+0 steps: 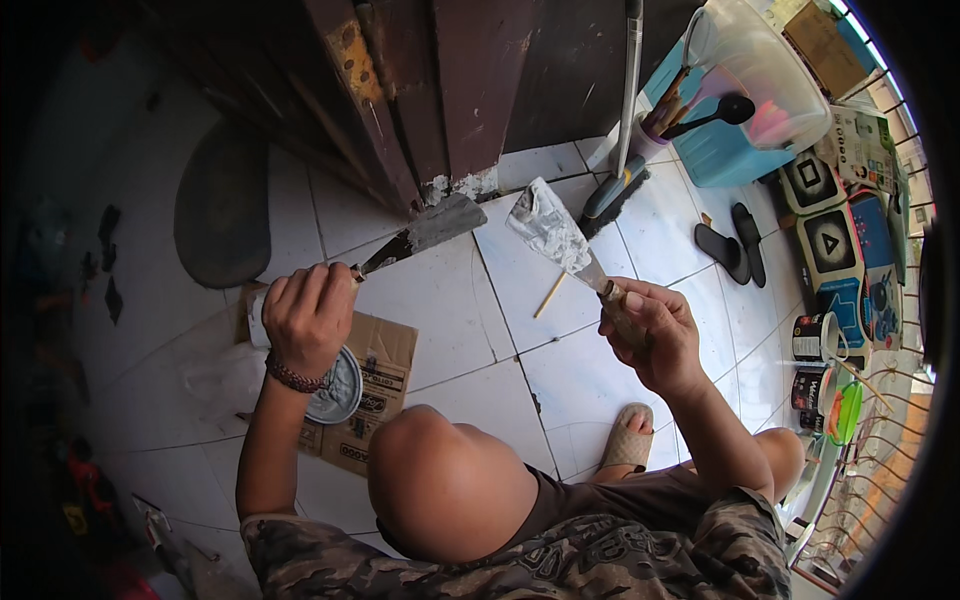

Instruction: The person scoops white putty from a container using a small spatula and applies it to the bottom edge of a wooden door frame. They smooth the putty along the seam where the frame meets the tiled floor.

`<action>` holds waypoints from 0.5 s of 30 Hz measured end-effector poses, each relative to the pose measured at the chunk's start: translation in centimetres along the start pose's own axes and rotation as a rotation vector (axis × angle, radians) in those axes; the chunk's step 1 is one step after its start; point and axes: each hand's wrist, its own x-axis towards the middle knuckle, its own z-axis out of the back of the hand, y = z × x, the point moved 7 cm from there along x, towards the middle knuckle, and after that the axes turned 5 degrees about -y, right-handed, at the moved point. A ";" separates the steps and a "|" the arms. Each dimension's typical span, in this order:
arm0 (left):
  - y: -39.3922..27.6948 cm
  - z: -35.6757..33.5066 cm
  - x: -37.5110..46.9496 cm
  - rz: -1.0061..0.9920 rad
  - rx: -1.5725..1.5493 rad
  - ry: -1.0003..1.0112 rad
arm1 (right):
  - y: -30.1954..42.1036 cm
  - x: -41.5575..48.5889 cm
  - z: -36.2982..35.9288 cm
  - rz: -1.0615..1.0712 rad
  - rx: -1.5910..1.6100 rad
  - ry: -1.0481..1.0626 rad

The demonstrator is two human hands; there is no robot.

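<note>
My left hand (311, 311) grips the handle of a putty knife (442, 225), its grey-smeared blade pointing right toward the foot of a dark wooden door frame (480, 90). In my right hand (660, 334) is a second putty knife (555, 232), held by its worn handle, with thick grey putty coating the blade. The two blades are apart. White and grey patches (476, 182) cover the bottom of the frame, just above the left blade. Partly hidden under my left wrist, an open can of grey putty (337, 390) stands on a flattened cardboard piece (382, 360).
A broom (611, 187) leans beside the frame, near a cup of brushes (652, 139) and a translucent plastic bin (750, 97). Black slippers (724, 255) and several paint cans (814, 337) are at right. A dark oval mat (223, 210) lies left; a thin stick (550, 295) rests on the tiles.
</note>
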 end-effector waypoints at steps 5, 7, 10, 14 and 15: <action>0.9 -5.7 -6.4 0.660 -0.526 0.112 | -2.9 3.1 2.5 -0.134 -0.098 -0.176; 0.7 -7.4 -8.3 0.883 -0.723 0.171 | -4.9 4.8 3.1 -0.231 -0.237 -0.204; 0.0 -10.3 -11.4 1.137 -1.015 0.227 | -8.2 8.8 4.1 -0.282 -0.283 -0.185; -1.9 -12.6 -12.9 1.395 -1.212 0.292 | -10.7 13.9 4.1 -0.299 -0.231 -0.273; -2.3 -13.0 -13.6 1.434 -1.242 0.305 | -11.1 15.3 3.8 -0.308 -0.231 -0.250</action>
